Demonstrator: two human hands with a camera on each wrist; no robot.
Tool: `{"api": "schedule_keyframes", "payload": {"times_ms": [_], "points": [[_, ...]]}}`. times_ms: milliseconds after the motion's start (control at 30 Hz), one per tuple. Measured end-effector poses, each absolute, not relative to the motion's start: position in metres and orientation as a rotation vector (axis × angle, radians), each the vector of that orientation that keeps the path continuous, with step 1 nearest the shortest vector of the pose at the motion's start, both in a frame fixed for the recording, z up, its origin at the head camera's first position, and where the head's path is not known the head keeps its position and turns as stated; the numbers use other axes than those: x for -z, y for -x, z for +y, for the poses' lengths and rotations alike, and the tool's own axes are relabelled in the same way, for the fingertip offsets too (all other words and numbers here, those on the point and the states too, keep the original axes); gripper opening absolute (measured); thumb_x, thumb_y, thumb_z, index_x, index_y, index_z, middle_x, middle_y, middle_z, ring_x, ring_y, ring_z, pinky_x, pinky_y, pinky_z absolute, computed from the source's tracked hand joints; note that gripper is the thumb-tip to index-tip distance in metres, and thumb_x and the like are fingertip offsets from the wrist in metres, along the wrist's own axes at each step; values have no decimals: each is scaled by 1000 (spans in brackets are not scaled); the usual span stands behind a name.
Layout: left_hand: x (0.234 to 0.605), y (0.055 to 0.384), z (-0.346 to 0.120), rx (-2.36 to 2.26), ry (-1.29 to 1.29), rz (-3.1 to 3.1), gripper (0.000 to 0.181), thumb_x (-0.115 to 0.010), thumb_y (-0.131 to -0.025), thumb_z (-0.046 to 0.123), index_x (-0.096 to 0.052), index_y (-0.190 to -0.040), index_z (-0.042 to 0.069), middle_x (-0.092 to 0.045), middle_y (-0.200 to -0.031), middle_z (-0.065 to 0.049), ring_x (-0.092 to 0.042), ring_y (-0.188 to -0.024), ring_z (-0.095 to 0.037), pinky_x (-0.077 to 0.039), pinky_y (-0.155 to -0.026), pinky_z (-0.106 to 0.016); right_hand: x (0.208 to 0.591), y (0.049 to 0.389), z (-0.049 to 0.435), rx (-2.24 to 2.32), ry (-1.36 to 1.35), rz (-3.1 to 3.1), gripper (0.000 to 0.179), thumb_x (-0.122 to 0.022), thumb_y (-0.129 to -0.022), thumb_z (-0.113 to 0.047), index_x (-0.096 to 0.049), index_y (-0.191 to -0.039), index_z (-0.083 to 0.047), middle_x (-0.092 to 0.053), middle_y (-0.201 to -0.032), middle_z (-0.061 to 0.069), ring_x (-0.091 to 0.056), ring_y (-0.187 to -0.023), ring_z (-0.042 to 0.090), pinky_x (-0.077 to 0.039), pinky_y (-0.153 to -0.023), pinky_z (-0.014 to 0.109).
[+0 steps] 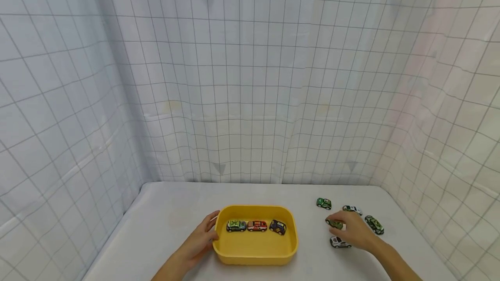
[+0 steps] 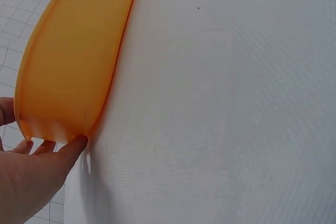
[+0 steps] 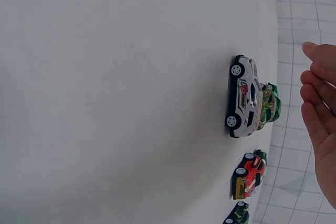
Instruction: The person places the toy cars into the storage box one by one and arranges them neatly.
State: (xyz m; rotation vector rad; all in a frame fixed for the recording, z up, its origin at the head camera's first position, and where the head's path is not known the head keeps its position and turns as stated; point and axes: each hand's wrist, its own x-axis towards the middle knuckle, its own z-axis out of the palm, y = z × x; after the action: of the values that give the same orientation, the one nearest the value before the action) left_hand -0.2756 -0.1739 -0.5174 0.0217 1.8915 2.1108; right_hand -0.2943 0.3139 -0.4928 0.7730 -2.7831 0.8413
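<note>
My left hand (image 1: 198, 243) rests against the left end of a yellow tray (image 1: 258, 260), its fingers spread along the outer wall. In the left wrist view the thumb (image 2: 76, 148) touches the tray's lower corner. Inside the tray stand a green toy car (image 1: 236, 226), a red and white one (image 1: 257, 226) and a dark blue one (image 1: 277, 227). My right hand (image 1: 353, 229) is over a green camouflage toy car (image 1: 336, 224). In the right wrist view its fingers are apart from that car (image 3: 270, 106), holding nothing. A white toy car (image 3: 244, 98) stands closer to that camera.
A green toy car (image 1: 324, 203) stands further back on the white table (image 1: 172, 207). Beyond my right hand are a white and green car (image 1: 352, 210) and another camouflage car (image 1: 374, 224). Gridded white curtains (image 1: 250, 99) enclose the table's back and sides.
</note>
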Motion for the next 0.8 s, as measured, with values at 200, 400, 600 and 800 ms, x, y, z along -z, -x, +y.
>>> {"api": "schedule_keyframes", "payload": {"times_ms": [200,400,600,800], "points": [[518,276,-174,-2115,-13,1886,86,-52,-87,-8,-14,-164,5,-6,-167,-30,-19,-150,-51,-44,-105,-56,498,289,327,-850,-746,-2804,29,-81,-89,-17,-75,-113,-1,-74,-110,9,-70,-99,33,-58,-82,44],[519,277,-174,-2121,0,1882,86,-52,-87,-8,-14,-164,5,-7,-167,-30,-20,-149,-51,-44,-105,-55,506,286,340,-819,-716,-2836,32,-83,-87,-22,-77,-113,-4,-74,-106,4,-68,-93,26,-58,-79,37],[520,278,-175,-2128,-10,1872,86,-52,-88,-9,-14,-164,5,-7,-167,-30,-20,-149,-51,-44,-105,-56,518,286,352,-968,-657,-2881,34,-85,-83,-22,-77,-110,-3,-73,-105,4,-69,-96,26,-58,-83,37],[520,278,-175,-2124,-10,1869,85,-51,-88,-8,-14,-164,5,-7,-168,-29,-19,-150,-51,-43,-105,-56,531,290,359,-1048,-497,-3004,35,-87,-79,-22,-78,-110,-8,-71,-111,7,-66,-100,29,-55,-85,40]]}}
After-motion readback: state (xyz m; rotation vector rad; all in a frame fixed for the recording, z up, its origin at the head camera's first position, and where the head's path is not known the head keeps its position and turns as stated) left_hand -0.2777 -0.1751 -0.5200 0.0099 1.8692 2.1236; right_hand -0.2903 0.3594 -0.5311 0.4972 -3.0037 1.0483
